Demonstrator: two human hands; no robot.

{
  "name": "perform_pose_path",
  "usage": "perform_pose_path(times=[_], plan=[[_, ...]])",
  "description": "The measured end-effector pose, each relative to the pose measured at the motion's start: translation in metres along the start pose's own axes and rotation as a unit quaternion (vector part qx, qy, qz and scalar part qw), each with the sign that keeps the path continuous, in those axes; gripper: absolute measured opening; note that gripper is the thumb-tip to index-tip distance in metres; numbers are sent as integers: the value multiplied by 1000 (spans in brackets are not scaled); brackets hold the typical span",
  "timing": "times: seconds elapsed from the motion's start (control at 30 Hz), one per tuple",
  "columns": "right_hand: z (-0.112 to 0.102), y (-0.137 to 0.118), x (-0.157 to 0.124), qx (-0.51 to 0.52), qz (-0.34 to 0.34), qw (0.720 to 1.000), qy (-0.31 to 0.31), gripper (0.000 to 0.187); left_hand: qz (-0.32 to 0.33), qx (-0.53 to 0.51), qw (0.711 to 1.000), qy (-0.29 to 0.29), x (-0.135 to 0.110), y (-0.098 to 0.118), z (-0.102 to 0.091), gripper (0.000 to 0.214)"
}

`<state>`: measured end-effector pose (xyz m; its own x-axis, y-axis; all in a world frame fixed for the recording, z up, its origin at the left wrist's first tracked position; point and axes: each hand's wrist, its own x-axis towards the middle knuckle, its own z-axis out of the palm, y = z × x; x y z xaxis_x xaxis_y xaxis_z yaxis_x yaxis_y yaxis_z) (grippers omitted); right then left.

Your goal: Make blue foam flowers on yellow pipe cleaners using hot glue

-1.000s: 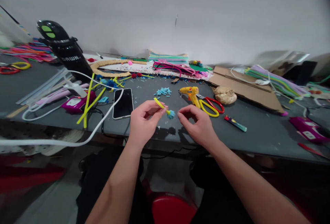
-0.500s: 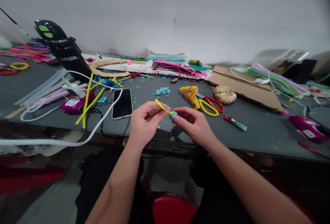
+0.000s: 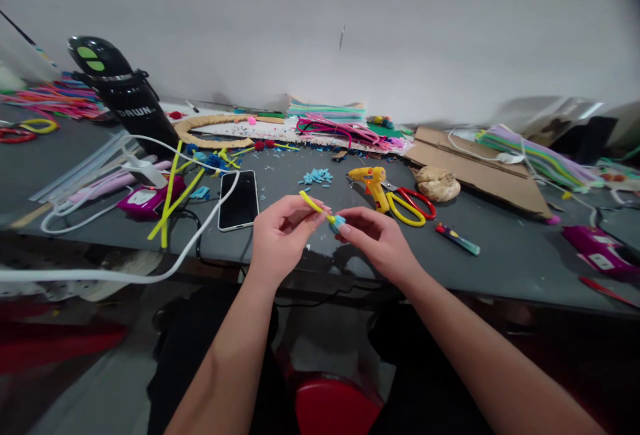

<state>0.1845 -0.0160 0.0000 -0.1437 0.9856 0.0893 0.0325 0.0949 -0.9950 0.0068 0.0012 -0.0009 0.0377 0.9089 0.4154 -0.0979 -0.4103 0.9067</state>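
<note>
Between thumb and fingers, my left hand (image 3: 283, 235) pinches a yellow pipe cleaner stem (image 3: 311, 202) that slants down to the right. At the stem's lower end sits a small light-blue flower head (image 3: 337, 223). My right hand (image 3: 377, 238) closes its thumb and fingers on that blue head; its fingertips are partly hidden. Both hands are held over the table's front edge. Just beyond them lies a pile of light-blue cut pieces (image 3: 316, 177). A yellow glue gun (image 3: 373, 185) rests behind my right hand, beside scissors (image 3: 407, 207) with yellow and red handles.
A phone (image 3: 238, 201) lies left of my hands, with a white cable (image 3: 200, 235) looping past it. Farther left are yellow pipe cleaners (image 3: 173, 195) and a tall black bottle (image 3: 125, 95). To the right are a utility knife (image 3: 457, 239), a crumpled tan lump (image 3: 437, 184) and cardboard (image 3: 480, 171).
Both hands keep their hold with hardly any movement. The blue flower head shows slightly more between the fingertips, and the view has shifted a little.
</note>
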Motion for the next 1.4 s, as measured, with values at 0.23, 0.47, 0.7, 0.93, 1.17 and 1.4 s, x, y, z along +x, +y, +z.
perform_pose_path(times=[0.23, 0.47, 0.7, 0.93, 1.17, 1.4], plan=[[0, 1, -2, -18, -12, 1000, 9, 27, -2, 15, 1000, -2, -1, 2, 1, 11], [1, 3, -3, -59, -30, 998, 23, 25, -8, 16, 1000, -10, -2, 2, 2, 12], [-1, 4, -5, -141, -94, 984, 45, 24, 8, 24, 1000, 0, -1, -1, 3, 13], [-7, 2, -6, -346, -280, 892, 85, 14, 1, 42, 998, 48, -1, -4, 2, 15], [-5, 8, -5, -381, -313, 867, 74, 14, 1, 51, 998, 49, -1, -6, 3, 15], [-7, 10, -3, -413, -329, 848, 51, 13, -2, 55, 998, 43, -2, -7, 4, 16]])
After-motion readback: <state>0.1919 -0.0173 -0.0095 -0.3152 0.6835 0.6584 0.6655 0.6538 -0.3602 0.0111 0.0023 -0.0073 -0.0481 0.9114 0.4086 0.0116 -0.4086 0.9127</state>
